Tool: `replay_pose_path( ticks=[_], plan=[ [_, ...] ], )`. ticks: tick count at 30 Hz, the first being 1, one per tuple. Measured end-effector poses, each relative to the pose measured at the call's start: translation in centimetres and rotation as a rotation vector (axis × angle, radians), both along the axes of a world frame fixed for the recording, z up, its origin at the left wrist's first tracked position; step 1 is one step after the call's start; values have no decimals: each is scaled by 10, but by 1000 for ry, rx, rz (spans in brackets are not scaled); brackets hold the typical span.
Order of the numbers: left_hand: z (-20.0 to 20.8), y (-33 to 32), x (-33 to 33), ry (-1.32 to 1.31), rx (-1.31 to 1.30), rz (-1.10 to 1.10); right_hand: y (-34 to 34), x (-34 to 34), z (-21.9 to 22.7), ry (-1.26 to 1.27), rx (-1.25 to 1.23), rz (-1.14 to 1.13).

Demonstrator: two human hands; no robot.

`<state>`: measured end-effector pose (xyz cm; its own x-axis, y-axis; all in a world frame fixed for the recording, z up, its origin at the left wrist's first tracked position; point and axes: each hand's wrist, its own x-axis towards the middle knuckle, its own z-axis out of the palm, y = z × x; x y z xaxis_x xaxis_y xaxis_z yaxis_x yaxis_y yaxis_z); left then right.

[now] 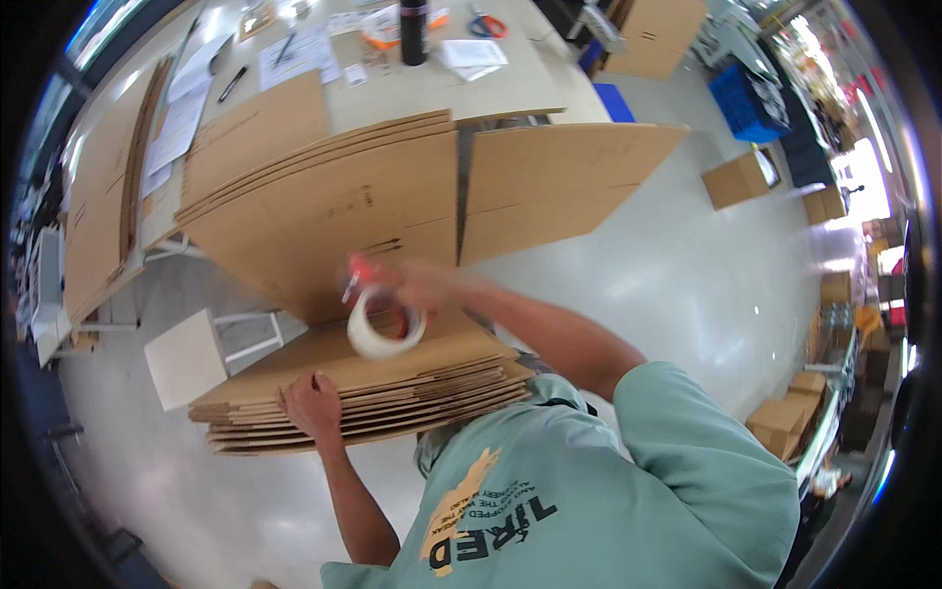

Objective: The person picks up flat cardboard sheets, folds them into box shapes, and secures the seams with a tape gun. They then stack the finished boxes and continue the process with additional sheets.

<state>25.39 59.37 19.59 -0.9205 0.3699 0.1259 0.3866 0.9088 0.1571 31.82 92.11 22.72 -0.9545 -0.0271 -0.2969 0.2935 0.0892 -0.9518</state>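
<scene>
My right hand is wrapped round a red-handled tape dispenser, slightly smeared by motion. On it sits a pale roll of packing tape. The dispenser is above a stack of flattened cardboard boxes in front of my body. My left hand grips the left part of that stack, fingers curled over its upper edges. Just beyond, a large cardboard sheet leans upright against the table, with several more behind it. How far the dispenser is from the cardboard, I cannot tell.
Papers, a black bottle, red-handled scissors and a marker lie on the table. Another cardboard panel leans at the right. A white stool stands left; a blue crate and boxes are farther right.
</scene>
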Motion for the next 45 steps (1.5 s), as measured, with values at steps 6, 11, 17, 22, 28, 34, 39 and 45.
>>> replay_pose_path(
  ticks=[6, 11, 17, 22, 28, 34, 39, 45],
  plan=[
    [6, 7, 5, 30, 134, 37, 80, -86, -17, -113, 1130, -47],
    [12, 10, 6, 14, 177, 60, 120, -112, -30, -160, 1206, -13],
    [12, 9, 6, -18, 186, 83, 127, -112, -47, -149, 1284, 8],
    [12, 11, 4, 8, 203, 77, 138, -108, -48, -55, 1102, -66],
    [16, 13, 1, 34, 213, 57, 142, -85, -41, 152, 837, -70],
    [22, 14, -1, -42, 206, 81, 98, -23, 22, 151, 833, -26],
    [27, 16, -1, 73, 293, 48, 92, -1, 69, -354, 405, 94],
    [26, 10, 1, 61, 200, 11, 137, -47, 59, -372, 344, 3]
  ],
)
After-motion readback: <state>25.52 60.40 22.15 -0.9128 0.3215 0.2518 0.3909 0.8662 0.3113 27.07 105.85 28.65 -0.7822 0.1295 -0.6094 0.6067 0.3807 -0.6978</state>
